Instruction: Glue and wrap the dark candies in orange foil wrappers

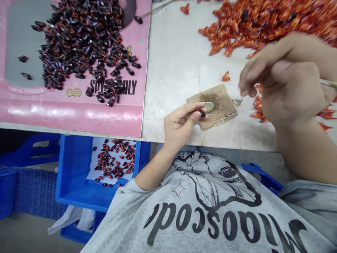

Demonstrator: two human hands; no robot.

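My left hand pinches a small glossy black-and-orange piece between thumb and fingers. Just beyond those fingertips, a round pale-green bottle cap with a crimped rim lies on a speckled piece of cardboard. To the right my right hand is raised above the table, blurred by motion. Another hand or forearm overlaps it from the right edge; I cannot tell which of the curled fingers belong to which. Whether my right hand holds anything is hidden.
Black-and-orange pieces are heaped on a pink printed mat at left. Orange pieces cover the far right, and a single one lies beyond the cardboard. Below the table edge, a blue crate holds more pieces on white paper.
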